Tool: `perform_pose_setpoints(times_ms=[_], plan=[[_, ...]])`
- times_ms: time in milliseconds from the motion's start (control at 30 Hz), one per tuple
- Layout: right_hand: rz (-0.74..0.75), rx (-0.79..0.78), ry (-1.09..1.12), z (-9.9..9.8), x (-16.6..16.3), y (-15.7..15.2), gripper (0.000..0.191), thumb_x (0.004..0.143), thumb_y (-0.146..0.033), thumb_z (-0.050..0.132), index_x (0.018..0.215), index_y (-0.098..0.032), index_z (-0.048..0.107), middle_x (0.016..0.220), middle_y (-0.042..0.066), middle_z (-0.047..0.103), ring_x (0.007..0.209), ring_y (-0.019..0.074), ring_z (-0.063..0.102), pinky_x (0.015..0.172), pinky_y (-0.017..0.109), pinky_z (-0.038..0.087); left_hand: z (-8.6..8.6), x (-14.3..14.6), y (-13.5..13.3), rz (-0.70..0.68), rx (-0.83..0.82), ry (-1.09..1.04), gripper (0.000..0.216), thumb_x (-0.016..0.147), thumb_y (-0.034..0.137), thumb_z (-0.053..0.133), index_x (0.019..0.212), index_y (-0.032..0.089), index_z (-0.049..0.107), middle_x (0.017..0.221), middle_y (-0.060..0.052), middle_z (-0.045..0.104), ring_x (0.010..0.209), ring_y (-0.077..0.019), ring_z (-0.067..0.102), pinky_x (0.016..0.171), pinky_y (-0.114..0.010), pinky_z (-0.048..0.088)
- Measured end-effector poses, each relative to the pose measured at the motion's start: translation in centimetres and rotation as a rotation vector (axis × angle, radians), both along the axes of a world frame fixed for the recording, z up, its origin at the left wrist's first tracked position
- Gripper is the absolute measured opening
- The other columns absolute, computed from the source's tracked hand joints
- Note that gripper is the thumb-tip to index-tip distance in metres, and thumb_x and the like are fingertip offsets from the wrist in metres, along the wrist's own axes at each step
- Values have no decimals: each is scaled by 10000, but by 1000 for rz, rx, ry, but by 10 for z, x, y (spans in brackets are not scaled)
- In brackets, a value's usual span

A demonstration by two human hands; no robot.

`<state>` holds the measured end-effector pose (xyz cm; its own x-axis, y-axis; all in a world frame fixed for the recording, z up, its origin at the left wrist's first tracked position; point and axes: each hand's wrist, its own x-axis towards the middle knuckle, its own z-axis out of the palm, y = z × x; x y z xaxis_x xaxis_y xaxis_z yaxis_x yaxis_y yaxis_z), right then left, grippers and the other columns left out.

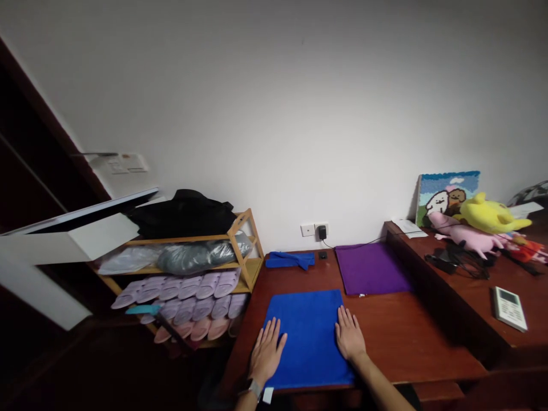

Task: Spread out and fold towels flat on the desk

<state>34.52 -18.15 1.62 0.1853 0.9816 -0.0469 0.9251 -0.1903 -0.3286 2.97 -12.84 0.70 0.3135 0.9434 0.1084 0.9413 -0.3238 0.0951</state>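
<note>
A blue cloth lies spread flat on the dark wooden table in front of me. My left hand rests flat on the cloth's left edge, fingers stretched out. My right hand lies flat on its right edge, fingers apart too. Neither hand holds anything. A purple cloth lies flat behind and to the right. A folded blue cloth sits at the back near the wall.
A wooden rack with several slippers and a black bag stands to the left. A higher desk on the right carries plush toys, cables and a remote. A charger is plugged into the wall.
</note>
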Motion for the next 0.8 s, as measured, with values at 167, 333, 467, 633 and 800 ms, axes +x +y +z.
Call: perform_pose_setpoints(times_ms=[167, 333, 467, 633, 800], plan=[[-9, -34, -18, 10, 0, -10, 646, 1005, -392, 155, 1596, -135, 197, 1678, 19, 167, 1554, 207, 135, 1261, 400, 122, 6, -8, -5, 24, 21, -26, 683, 1034, 594, 215, 1579, 199, 330, 1635, -81, 338, 1512, -248, 309, 1238, -484, 280], [-46, 42, -30, 3, -22, -47, 631, 1010, -406, 143, 1603, -196, 192, 1677, -25, 149, 1558, 221, 118, 1265, 441, 129, 14, 35, -30, 24, 122, -103, 648, 1049, 528, 224, 1514, 146, 462, 1581, -104, 448, 1493, -261, 358, 1256, -471, 262], [-60, -8, -32, -4, -37, -72, 633, 1000, -407, 205, 1588, -178, 257, 1664, 5, 199, 1554, 257, 129, 1265, 477, 131, 17, 106, -63, -239, 114, -193, 578, 1059, 488, 255, 1553, 222, 395, 1602, -43, 429, 1494, -233, 360, 1248, -463, 306], [8, -8, -38, -5, -32, -82, 641, 948, -326, 334, 1579, -230, 289, 1664, 5, 167, 1553, 261, 119, 1269, 495, 112, 7, 178, -82, -417, 59, -228, 556, 1066, 430, 230, 1603, 285, 225, 1635, -31, 357, 1514, -240, 313, 1249, -500, 302], [7, 51, -32, -17, -27, -82, 619, 971, -316, 292, 1571, -161, 306, 1656, 39, 183, 1548, 249, 142, 1273, 468, 143, -4, 165, -83, -353, -27, -160, 563, 1067, 472, 199, 1602, 295, 196, 1643, -28, 317, 1523, -249, 280, 1253, -521, 282]])
